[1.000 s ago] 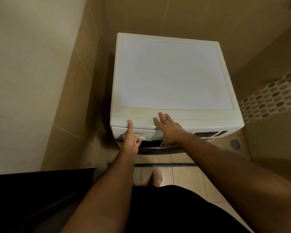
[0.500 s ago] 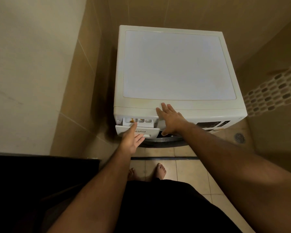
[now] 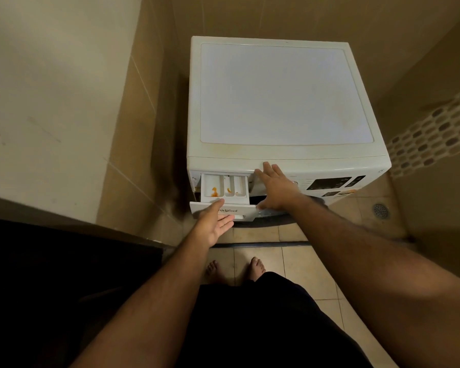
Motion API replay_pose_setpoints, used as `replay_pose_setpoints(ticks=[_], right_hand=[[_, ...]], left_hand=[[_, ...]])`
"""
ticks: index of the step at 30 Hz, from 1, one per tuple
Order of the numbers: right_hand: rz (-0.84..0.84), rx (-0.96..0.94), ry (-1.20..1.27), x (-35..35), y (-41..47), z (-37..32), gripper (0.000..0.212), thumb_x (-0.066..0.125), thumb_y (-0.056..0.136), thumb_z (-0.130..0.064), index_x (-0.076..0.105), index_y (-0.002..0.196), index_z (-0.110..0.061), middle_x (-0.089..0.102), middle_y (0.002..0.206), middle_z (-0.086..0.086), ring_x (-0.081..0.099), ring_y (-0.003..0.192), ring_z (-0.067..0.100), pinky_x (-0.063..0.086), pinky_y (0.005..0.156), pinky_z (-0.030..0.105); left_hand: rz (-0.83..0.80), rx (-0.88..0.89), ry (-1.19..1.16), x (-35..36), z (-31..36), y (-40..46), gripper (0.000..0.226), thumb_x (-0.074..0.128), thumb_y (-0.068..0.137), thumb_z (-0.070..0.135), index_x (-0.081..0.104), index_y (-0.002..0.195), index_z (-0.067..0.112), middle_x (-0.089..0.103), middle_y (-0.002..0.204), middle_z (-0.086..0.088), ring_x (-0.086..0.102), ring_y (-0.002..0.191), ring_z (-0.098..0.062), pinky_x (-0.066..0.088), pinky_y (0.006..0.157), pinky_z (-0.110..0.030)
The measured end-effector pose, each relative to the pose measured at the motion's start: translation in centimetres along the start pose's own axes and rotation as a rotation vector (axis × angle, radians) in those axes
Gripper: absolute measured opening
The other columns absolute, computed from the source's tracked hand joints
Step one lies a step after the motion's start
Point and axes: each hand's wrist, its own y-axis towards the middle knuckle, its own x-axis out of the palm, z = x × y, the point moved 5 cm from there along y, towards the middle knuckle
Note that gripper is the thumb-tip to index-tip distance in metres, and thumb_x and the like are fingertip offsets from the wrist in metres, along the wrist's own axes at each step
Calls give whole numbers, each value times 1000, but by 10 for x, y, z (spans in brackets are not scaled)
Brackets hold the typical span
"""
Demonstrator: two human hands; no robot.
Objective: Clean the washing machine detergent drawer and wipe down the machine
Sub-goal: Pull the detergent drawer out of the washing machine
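A: Where is the detergent drawer [image 3: 225,191]?
B: It stands pulled out at the front of the washing machine [image 3: 284,102], at 9 o'clock of the control panel [image 3: 332,183]. Three compartments show, with orange residue [image 3: 214,192] in the leftmost one.

A: And the left grip?
B: The left hand [image 3: 214,224] holds the drawer front, thumb on top and fingers going under the handle.

A: The right grip?
B: The right hand [image 3: 275,185] lies open, its straight fingers pressed on the machine's front edge, at 3 o'clock of the drawer.

A: What is around?
B: Beige tiled walls [image 3: 144,128], a tiled floor [image 3: 298,261] with bare feet [image 3: 255,266] at 6 o'clock of the machine, and a floor drain [image 3: 380,210] at 4 o'clock.
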Motion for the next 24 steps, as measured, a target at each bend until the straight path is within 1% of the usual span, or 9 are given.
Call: replay_pose_setpoints(ticks=[3, 6, 8, 12, 14, 17, 20, 22, 24], right_hand=[[2, -9, 24, 3, -8, 0, 104, 80, 76, -35, 15, 155, -21, -5, 164, 1, -6, 150, 24, 24, 114, 59], [8, -34, 28, 8, -12, 0, 103, 78, 78, -36, 13, 156, -21, -7, 164, 2, -7, 151, 25, 20, 116, 54], [13, -45, 59, 11, -17, 2, 101, 78, 78, -35, 14, 156, -22, -5, 164, 2, -3, 151, 24, 21, 116, 53], [17, -58, 170, 20, -32, 7, 92, 75, 81, -32, 20, 154, -18, 10, 163, 4, 7, 149, 24, 25, 118, 47], [7, -70, 206, 25, -40, 7, 89, 74, 82, -33, 23, 153, -18, 16, 161, 5, 12, 148, 25, 26, 118, 48], [1, -93, 247, 32, -49, 5, 81, 73, 83, -35, 29, 149, -18, 29, 155, 7, 22, 145, 26, 31, 115, 50], [0, -93, 286, 38, -56, 2, 78, 72, 84, -34, 33, 148, -16, 38, 150, 8, 31, 141, 27, 34, 114, 47], [-14, -94, 289, 42, -59, -1, 79, 71, 85, -36, 31, 150, -15, 39, 151, 9, 33, 140, 27, 34, 114, 47], [-21, -97, 293, 42, -60, -3, 78, 70, 87, -36, 30, 151, -14, 38, 152, 9, 34, 139, 28, 35, 113, 46]], left_hand=[[12, 6, 7, -4, -9, -5, 44, 65, 94, 22, 48, 132, 9, 60, 127, -25, 62, 114, -35, 52, 98, -45], [25, 16, 1, -7, -14, -10, 46, 65, 93, 22, 47, 133, 9, 60, 125, -25, 64, 111, -34, 54, 92, -43], [26, 16, -1, -10, -20, -13, 45, 65, 93, 22, 46, 133, 10, 60, 127, -24, 65, 110, -33, 54, 91, -42], [47, 30, -11, -15, -36, -19, 47, 65, 93, 22, 44, 134, 12, 61, 126, -22, 67, 105, -31, 55, 89, -42], [59, 41, -20, -18, -43, -20, 46, 66, 93, 22, 44, 132, 13, 62, 123, -21, 67, 103, -30, 56, 87, -41], [77, 37, -34, -20, -50, -23, 35, 67, 91, 24, 48, 119, 15, 63, 117, -19, 68, 100, -28, 57, 83, -40], [83, 36, -26, -18, -53, -25, 24, 67, 91, 27, 51, 105, 16, 64, 112, -17, 69, 96, -26, 57, 79, -39], [92, 44, -19, -16, -53, -26, 25, 66, 92, 27, 51, 106, 14, 64, 112, -18, 69, 95, -26, 58, 76, -38], [93, 52, -24, -16, -53, -27, 32, 67, 92, 27, 50, 114, 12, 65, 112, -18, 69, 96, -26, 58, 76, -37]])
